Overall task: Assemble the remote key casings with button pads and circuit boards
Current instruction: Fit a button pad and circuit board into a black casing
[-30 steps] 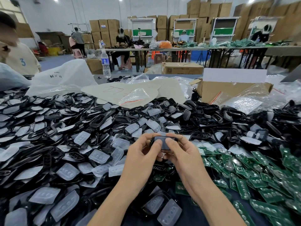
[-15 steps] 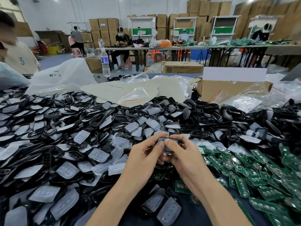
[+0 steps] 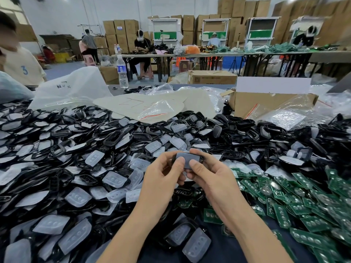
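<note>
Both my hands hold one black key casing [image 3: 190, 160] with a translucent grey button pad seated in it, above the middle of the table. My left hand [image 3: 161, 179] grips its left side with the thumb pressing on the pad. My right hand [image 3: 210, 177] grips its right side, thumb on the pad's lower edge. A large heap of black casings [image 3: 114, 137] and translucent button pads [image 3: 114, 179] covers the table to the left and behind. Green circuit boards [image 3: 296, 204] lie piled to the right.
An open cardboard box [image 3: 266, 103] and plastic bags [image 3: 79, 90] stand behind the heap, with a water bottle [image 3: 121, 71] at the table's far edge. A person in a cream shirt [image 3: 20, 67] stands far left. Other people work at tables beyond.
My hands have lifted slightly and shifted their thumbs on the pad while still holding the same casing. The piles have not moved.
</note>
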A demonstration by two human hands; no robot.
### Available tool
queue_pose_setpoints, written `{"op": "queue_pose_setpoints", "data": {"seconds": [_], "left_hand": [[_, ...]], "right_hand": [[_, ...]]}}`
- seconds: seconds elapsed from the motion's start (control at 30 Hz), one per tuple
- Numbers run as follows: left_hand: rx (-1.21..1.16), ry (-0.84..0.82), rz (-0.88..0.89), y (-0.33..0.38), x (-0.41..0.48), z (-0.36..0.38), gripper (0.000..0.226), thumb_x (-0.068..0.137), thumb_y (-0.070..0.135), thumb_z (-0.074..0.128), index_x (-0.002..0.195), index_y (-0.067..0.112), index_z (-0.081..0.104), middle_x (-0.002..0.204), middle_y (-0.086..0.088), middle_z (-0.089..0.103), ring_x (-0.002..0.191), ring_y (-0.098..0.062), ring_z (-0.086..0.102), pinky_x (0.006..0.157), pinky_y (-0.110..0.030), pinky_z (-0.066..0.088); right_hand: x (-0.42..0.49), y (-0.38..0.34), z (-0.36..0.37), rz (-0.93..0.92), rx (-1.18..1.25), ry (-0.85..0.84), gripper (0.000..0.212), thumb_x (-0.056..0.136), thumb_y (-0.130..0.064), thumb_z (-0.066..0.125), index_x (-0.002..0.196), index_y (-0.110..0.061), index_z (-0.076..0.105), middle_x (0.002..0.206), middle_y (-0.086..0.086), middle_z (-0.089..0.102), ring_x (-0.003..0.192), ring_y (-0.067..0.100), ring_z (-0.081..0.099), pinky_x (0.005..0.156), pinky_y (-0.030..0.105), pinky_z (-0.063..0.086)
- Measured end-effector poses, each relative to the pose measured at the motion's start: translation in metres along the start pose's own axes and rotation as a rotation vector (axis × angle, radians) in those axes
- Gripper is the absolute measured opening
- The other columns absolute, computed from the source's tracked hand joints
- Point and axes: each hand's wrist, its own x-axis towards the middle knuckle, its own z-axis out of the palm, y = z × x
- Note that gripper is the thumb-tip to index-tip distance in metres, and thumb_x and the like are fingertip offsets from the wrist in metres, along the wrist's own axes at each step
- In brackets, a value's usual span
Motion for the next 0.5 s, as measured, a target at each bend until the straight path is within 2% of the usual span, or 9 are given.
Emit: {"op": "queue_pose_setpoints", "data": {"seconds": [0.07, 0.17, 0.5], "left_hand": [[-0.014, 0.013, -0.007, 0.0003, -0.0001, -0.0001, 0.012, 0.099, 0.014, 0.061, 0.107, 0.015, 0.069, 0.070, 0.002, 0.067, 0.062, -0.009, 0.060, 0.061, -0.021, 0.053], [-0.020, 0.017, -0.010, 0.0010, -0.0006, 0.0007, 0.011, 0.098, 0.013, 0.062, 0.107, 0.015, 0.068, 0.070, 0.003, 0.067, 0.061, -0.008, 0.059, 0.059, -0.020, 0.052], [-0.011, 0.014, -0.012, 0.0008, -0.0004, 0.0016, 0.009, 0.097, 0.014, 0.063, 0.105, 0.017, 0.066, 0.071, 0.005, 0.066, 0.063, -0.008, 0.060, 0.059, -0.020, 0.053]], "right_hand": [[-0.0005, -0.0003, 0.0011, -0.003, -0.001, 0.005, 0.023, 0.093, -0.005, 0.065, 0.104, -0.020, 0.079, 0.090, 0.011, 0.074, 0.074, 0.018, 0.066, 0.075, 0.023, 0.057], [-0.0024, -0.0012, 0.0032, -0.009, -0.008, 0.014, 0.022, 0.097, -0.004, 0.060, 0.105, -0.014, 0.078, 0.088, 0.013, 0.073, 0.074, 0.019, 0.064, 0.073, 0.022, 0.057], [-0.0038, -0.0014, 0.0041, -0.031, -0.078, 0.021, 0.022, 0.100, -0.007, 0.058, 0.106, -0.016, 0.078, 0.094, 0.013, 0.077, 0.078, 0.018, 0.070, 0.074, 0.022, 0.057]]}}
